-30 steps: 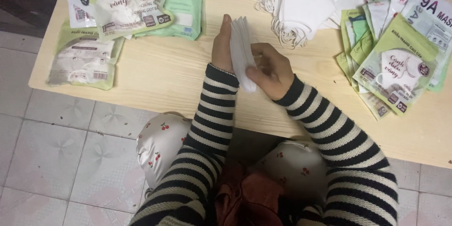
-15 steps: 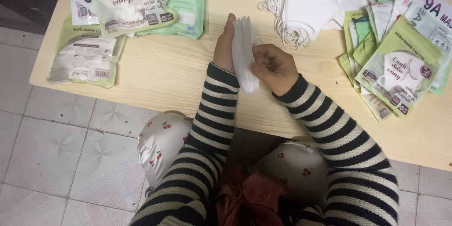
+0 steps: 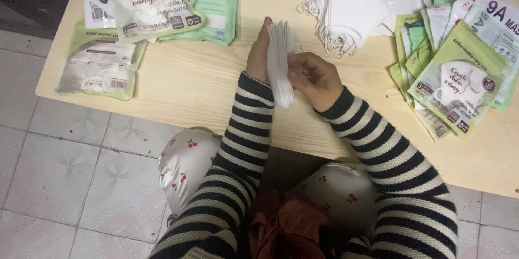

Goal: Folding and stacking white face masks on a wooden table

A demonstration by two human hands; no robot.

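A thin stack of folded white face masks [image 3: 280, 62] stands on edge over the middle of the wooden table [image 3: 189, 91]. My left hand [image 3: 258, 54] lies flat against the stack's left side and holds it upright. My right hand [image 3: 312, 78] is curled against the stack's right side, its fingers pinching the lower masks. Both sleeves are striped black and white.
A loose pile of white masks with ear loops [image 3: 351, 5] lies at the back right. Green and white mask packets sit at the back left [image 3: 154, 0], at the left edge [image 3: 100, 67] and at the right [image 3: 459, 75]. Tiled floor lies below the table's near edge.
Both hands and the mask stack have stayed in nearly the same place; my right fingers have shifted slightly on the stack's side.
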